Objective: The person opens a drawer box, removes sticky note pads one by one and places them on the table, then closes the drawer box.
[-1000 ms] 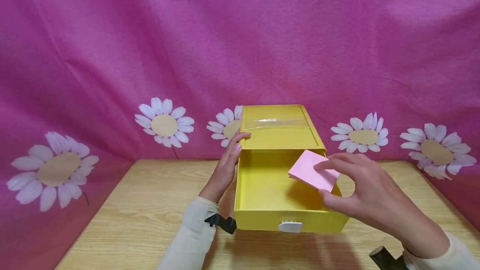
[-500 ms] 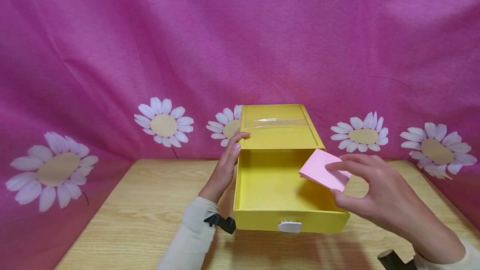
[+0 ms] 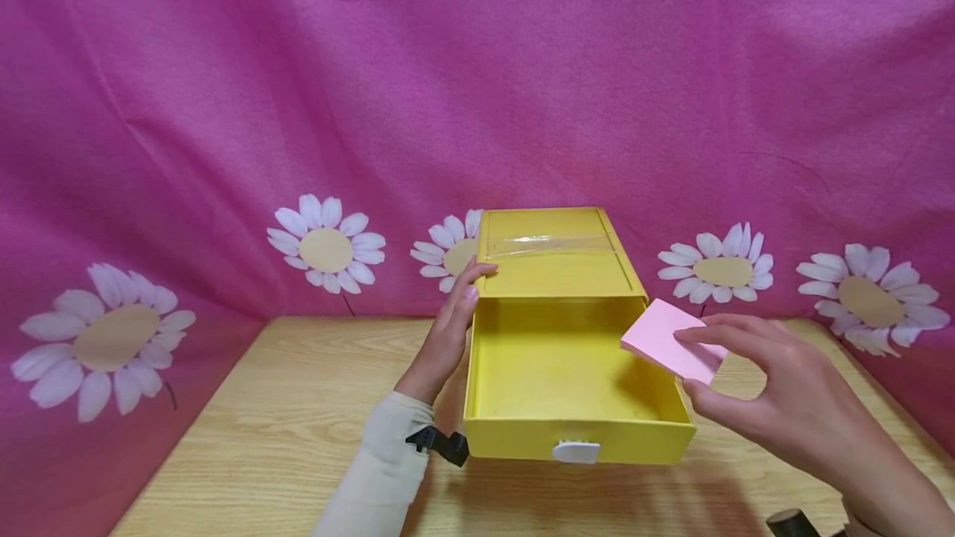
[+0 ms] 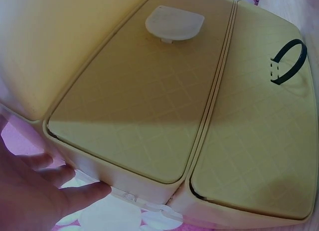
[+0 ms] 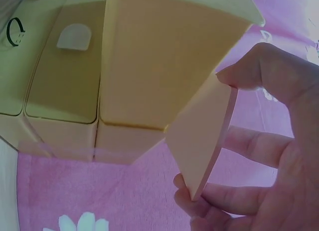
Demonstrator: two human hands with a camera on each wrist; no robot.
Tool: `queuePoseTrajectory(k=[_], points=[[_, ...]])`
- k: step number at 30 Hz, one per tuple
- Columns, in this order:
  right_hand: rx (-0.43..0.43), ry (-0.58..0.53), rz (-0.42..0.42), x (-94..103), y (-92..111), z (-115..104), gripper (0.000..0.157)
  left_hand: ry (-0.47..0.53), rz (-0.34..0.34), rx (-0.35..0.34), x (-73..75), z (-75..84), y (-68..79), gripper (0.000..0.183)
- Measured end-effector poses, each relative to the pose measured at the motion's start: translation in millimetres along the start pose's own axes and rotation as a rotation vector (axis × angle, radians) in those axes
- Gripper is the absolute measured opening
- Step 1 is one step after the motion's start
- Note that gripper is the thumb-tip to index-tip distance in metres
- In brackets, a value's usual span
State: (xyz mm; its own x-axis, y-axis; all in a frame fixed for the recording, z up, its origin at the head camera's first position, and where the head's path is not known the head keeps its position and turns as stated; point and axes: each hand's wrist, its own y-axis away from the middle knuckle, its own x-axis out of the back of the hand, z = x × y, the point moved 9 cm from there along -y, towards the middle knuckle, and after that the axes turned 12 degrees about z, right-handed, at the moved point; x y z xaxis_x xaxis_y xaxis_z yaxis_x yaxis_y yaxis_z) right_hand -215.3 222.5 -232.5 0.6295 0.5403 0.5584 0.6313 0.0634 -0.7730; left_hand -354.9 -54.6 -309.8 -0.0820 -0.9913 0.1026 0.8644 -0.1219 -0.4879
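A yellow plastic drawer unit (image 3: 555,272) stands on the table, its top drawer (image 3: 578,437) pulled out towards me. My left hand (image 3: 443,342) rests on the unit's left side, fingertips reaching the top edge; in the left wrist view its fingers (image 4: 84,195) lie fairly straight along the side wall. Between thumb and fingers, my right hand (image 3: 791,392) pinches a pink pad of sticky notes (image 3: 667,338), held tilted above the drawer's right rim. The right wrist view shows the pad (image 5: 202,134) gripped by its edges, beside the drawer (image 5: 154,61).
Lower drawers carry a white handle (image 4: 174,23) and a black strap loop (image 4: 294,61). Clear tape (image 3: 548,244) crosses the unit's top. Wooden tabletop (image 3: 298,437) surrounds the unit; a pink cloth with daisies (image 3: 448,106) hangs behind.
My right hand has moved steadily to the right with the pink pad, from over the drawer's interior to its right rim. The left hand and drawer unit have stayed in place.
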Motion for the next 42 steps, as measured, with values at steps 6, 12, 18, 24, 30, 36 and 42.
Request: queuePoseTrajectory(k=[6, 12, 18, 24, 30, 36, 42], points=[[0.006, 0.005, 0.04, 5.1, 3, 7, 0.048, 0.002, 0.006, -0.01, -0.7, 0.7, 0.3, 0.043], [-0.006, -0.029, 0.072, 8.0, 5, 16, 0.051, 0.008, 0.001, -0.001, -0.6, 0.1, 0.1, 0.043], [-0.051, -0.07, 0.053, 6.9, 10, 22, 0.052, 0.011, -0.019, 0.02, -2.9, 18.6, 4.9, 0.043], [-0.098, -0.057, -0.005, 1.4, 14, 27, 0.05, 0.005, -0.024, 0.039, -3.4, 31.4, 8.8, 0.042], [-0.112, -0.044, -0.05, -4.0, 16, 29, 0.05, 0.013, -0.013, 0.018, -1.7, 5.3, 2.0, 0.042], [-0.093, -0.028, -0.05, -4.6, 17, 29, 0.05, 0.006, 0.0, 0.004, -0.8, -2.0, 1.2, 0.043], [-0.093, -0.021, -0.025, -2.3, 17, 32, 0.05, 0.004, 0.0, -0.005, -1.7, 0.1, 1.5, 0.043]])
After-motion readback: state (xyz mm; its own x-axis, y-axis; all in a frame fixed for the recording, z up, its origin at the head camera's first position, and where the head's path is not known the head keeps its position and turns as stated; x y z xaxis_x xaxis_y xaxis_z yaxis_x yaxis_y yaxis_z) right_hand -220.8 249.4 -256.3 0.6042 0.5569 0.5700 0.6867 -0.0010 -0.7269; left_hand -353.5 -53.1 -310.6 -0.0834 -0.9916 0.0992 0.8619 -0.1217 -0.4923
